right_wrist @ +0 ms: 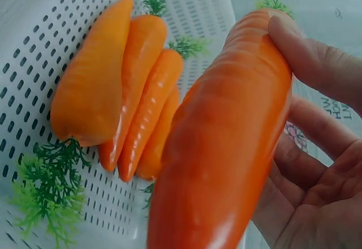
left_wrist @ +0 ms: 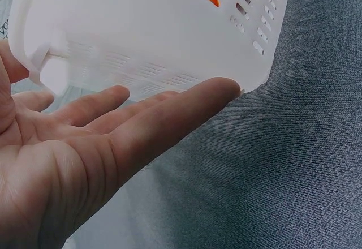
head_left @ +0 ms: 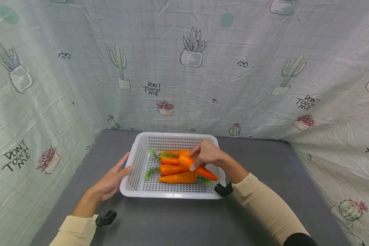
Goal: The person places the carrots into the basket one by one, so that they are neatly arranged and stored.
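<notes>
A white perforated plastic basket (head_left: 172, 195) holds several orange carrots (head_left: 177, 178) with green leafy tops (head_left: 151, 172). My right hand (head_left: 209, 153) grips one carrot (right_wrist: 226, 130) between thumb and fingers, raised over the basket's right half. In the head view its thick end points left and its tip slants down toward the right front. At the basket's left side is my left hand (head_left: 110, 182). Its fingers (left_wrist: 175, 110) lie extended along the outer wall, and the thumb is at the rim in the left wrist view.
The basket stands on a dark grey tabletop (head_left: 172, 222), near its back edge. A pale curtain (head_left: 184, 78) printed with potted plants encloses the back and both sides. Black wrist devices (head_left: 106, 218) sit at the cuffs of both cream sleeves (head_left: 264, 201).
</notes>
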Demonstrator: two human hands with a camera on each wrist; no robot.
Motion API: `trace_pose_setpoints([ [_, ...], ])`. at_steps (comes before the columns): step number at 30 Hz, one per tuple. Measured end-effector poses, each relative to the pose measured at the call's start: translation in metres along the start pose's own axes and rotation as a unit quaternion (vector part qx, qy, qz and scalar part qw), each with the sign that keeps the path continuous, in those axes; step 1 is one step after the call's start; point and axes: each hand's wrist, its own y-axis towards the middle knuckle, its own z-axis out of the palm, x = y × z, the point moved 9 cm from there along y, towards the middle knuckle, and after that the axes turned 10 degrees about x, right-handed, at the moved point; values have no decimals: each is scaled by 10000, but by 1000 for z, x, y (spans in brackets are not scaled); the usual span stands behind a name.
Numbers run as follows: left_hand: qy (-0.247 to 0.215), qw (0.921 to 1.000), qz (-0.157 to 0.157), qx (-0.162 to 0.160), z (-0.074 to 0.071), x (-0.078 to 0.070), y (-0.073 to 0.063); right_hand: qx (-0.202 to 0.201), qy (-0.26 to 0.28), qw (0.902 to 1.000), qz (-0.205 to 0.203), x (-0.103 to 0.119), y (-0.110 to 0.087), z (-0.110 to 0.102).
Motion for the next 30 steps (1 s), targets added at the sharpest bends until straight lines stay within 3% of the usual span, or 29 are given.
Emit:
trace_pose_setpoints([
  [13,-56,10000,5,10,1,1,0,893,-417,9943,-412,14,14,29],
  [30,-137,9997,116,141,4,-2,-1,1344,-1244,9816,-541,19,33,56],
])
